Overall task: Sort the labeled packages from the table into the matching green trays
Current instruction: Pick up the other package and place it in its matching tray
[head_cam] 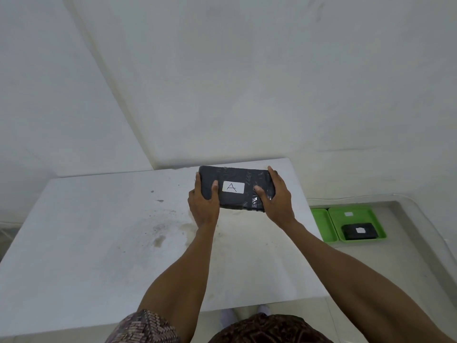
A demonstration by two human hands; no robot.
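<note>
Head view: both hands, the left hand (203, 204) and the right hand (275, 199), grip the ends of a black package (237, 179) labeled A above the white surface (99, 243). On the floor at right, two green trays (321, 225) (371, 214); one holds another black package (359, 231).

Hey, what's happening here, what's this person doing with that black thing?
A person holds a black wrapped package labelled A over the far end of a white table, left hand and right hand gripping its two ends. On the floor to the right sit two green trays; the right tray already holds another black package, while the left tray is partly hidden by the table.
</note>
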